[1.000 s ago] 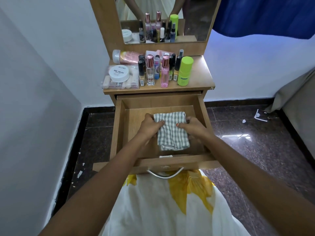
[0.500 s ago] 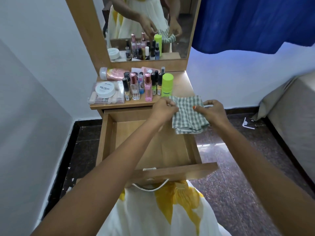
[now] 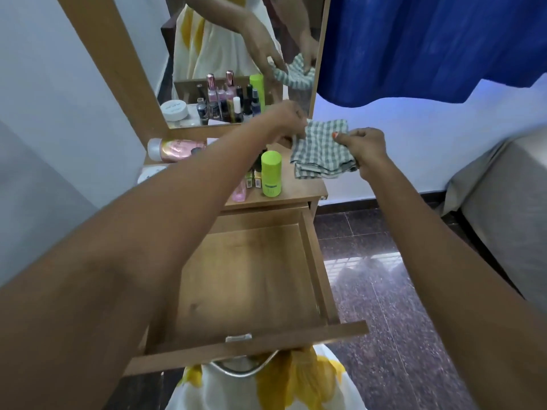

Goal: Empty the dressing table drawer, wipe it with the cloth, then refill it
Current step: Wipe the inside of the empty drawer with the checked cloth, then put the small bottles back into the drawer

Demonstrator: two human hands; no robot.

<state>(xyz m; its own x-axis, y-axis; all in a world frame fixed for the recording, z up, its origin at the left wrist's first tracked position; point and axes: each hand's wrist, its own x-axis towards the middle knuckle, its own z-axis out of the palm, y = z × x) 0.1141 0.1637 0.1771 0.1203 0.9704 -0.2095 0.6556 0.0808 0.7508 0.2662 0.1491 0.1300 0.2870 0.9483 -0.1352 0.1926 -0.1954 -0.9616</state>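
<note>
The wooden drawer [image 3: 318, 270] of the dressing table is pulled fully out and holds nothing. A folded green-and-white checked cloth [image 3: 321, 150] hangs in the air above the right end of the tabletop [image 3: 299, 189]. My left hand [image 3: 288, 118] pinches its upper left corner and my right hand [image 3: 365, 146] pinches its right edge. Cosmetics stand on the tabletop: a lime-green bottle [image 3: 270, 173], a pink tube [image 3: 174, 149] lying on its side, and several small bottles partly hidden behind my left arm.
A mirror [image 3: 225, 54] rises behind the tabletop. A blue curtain [image 3: 429, 45] hangs at upper right. A grey-covered bed [image 3: 503, 196] stands at the right. The floor [image 3: 384, 321] is dark polished stone. White walls close in on the left.
Both hands lifted the cloth out of the drawer and carried it up and right, to above the tabletop's right end. The drawer is now bare.
</note>
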